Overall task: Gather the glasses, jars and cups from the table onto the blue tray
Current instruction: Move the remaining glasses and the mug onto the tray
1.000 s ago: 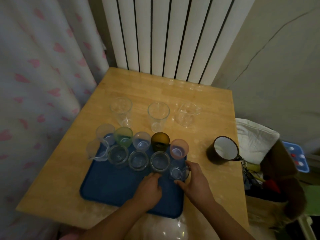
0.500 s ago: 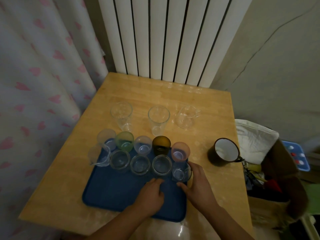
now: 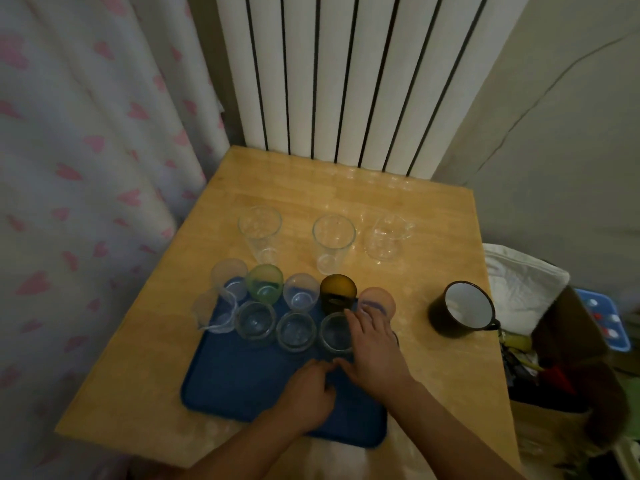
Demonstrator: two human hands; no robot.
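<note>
The right hand (image 3: 372, 348) lies flat over the near right part of the blue tray (image 3: 242, 386), its fingers spread and stretched forward; it covers the small glass that stands there, so I cannot tell if it grips something. The fingertips reach the clear jar (image 3: 334, 332) and the pink cup (image 3: 377, 301). The left hand (image 3: 306, 393) rests just beside it on the tray, loosely curled with the fingers bent down, and it holds nothing. On the tray, in the near row, stand two more clear jars (image 3: 256, 318) and (image 3: 296, 330), and at the left edge a clear pitcher (image 3: 216, 311). Behind them stands a row of a frosted cup (image 3: 230, 278), a green cup (image 3: 265, 282), a clear cup (image 3: 301, 291) and a dark amber glass (image 3: 337, 291). The tray lies on the wooden table (image 3: 433, 375). Farther on the table, apart from the tray, stand two tall clear glasses (image 3: 259, 232) and (image 3: 333, 240) and a round glass jug (image 3: 386, 237) with a handle. To the right of the tray, well apart, a dark mug (image 3: 459, 308) with a white inside lies tilted. Behind the table is a white radiator (image 3: 346, 74), and at the left a curtain (image 3: 86, 150) with pink hearts. No writing or label can be read on any thing.
</note>
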